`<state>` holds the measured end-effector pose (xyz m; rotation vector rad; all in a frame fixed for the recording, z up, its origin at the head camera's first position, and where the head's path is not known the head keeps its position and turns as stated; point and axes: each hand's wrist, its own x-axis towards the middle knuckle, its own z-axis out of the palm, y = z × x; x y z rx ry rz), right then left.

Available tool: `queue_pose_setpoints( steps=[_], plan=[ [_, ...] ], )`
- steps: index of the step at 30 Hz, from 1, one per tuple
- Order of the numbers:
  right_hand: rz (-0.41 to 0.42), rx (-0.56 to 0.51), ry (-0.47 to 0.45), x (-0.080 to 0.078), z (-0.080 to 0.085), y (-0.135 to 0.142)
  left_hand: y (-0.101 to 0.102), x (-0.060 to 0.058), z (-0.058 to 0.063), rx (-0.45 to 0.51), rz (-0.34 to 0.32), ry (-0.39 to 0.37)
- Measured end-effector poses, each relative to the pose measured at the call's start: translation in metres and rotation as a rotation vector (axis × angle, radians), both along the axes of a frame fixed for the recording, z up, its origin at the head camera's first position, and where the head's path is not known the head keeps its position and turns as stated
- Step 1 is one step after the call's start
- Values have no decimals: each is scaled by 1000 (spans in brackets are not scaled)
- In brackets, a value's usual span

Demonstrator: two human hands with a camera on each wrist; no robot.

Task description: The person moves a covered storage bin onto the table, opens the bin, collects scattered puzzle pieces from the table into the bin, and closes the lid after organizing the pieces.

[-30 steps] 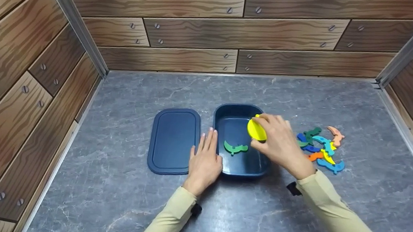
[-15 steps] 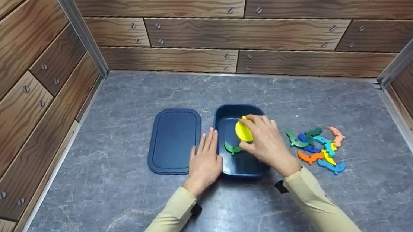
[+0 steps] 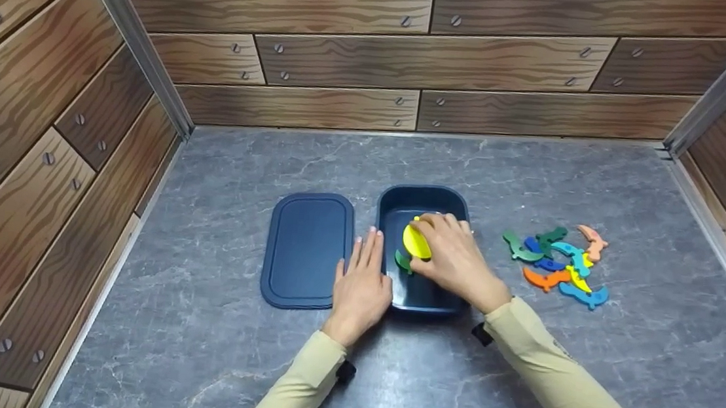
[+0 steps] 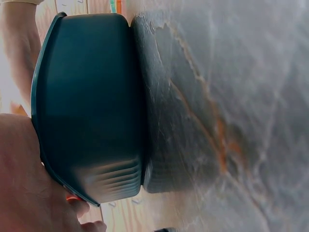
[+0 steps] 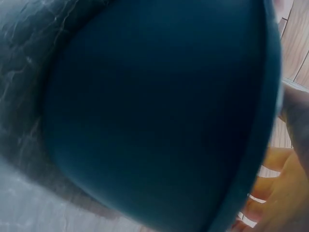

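In the head view, a deep navy blue plastic box [image 3: 424, 199] stands in the middle of the table. My left hand [image 3: 362, 289] lies along its left rim with straight fingers. Over the inside of the box, my right hand [image 3: 457, 257] pinches a bright yellow rounded toy piece [image 3: 417, 242] between thumb and fingers. Below that piece, a green crescent-shaped toy piece [image 3: 402, 261] lies on the box floor, partly hidden by the right hand. Both wrist views show mostly the outer wall of the box; the yellow piece is out of sight there.
A flat navy lid [image 3: 307, 252] lies to the left of the box, close beside the left hand. Right of the box is a loose pile of coloured crescent toy pieces, among them an orange one [image 3: 545, 279] and a light blue one [image 3: 584, 294]. Wood-patterned walls [image 3: 338, 106] enclose the table.
My right hand has moved left and slightly nearer to me, carrying the yellow piece across the box until it overlaps the green one. The left hand stays on the rim.
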<state>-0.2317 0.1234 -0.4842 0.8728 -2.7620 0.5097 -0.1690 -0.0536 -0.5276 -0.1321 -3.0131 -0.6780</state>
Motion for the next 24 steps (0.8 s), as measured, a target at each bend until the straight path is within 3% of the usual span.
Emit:
queue_pose_setpoints(
  steps=[12, 24],
  plan=[
    [-5, 16, -37, 0, -3, 0, 1, -1, -1, -4, 1, -7],
    [-80, -29, -44, 7, 0, 15, 0, -1, -2, 8, 8, -5]
  ],
)
